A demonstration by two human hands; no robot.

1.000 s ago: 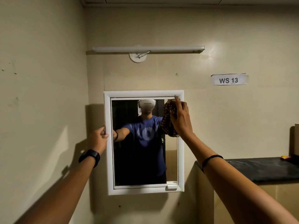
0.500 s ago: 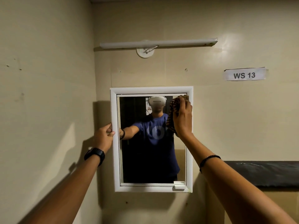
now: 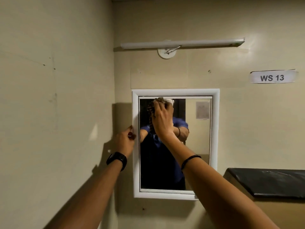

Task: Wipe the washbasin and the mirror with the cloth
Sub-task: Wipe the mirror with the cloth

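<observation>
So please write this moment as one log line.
step: wiping mirror | right hand: cloth on glass | left hand: frame edge

A plain washroom corner: framed wall mirror (image 3: 194,146) under a tube light (image 3: 181,44) (label (image 3: 273,77) reads "WS 13").

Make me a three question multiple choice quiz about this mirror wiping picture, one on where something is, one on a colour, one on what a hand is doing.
1. Where is the cloth on the mirror?
A. upper left of the glass
B. bottom right corner
C. on the frame's underside

2. What colour is the mirror frame?
A. black
B. white
C. red

3. What is the left hand doing?
A. hanging at the person's side
B. pressing the WS 13 label
C. holding the frame's left edge

Answers:
1. A, the right hand presses the cloth near the glass's top left.
2. B, the border is white.
3. C, its fingers meet the left edge.
</observation>
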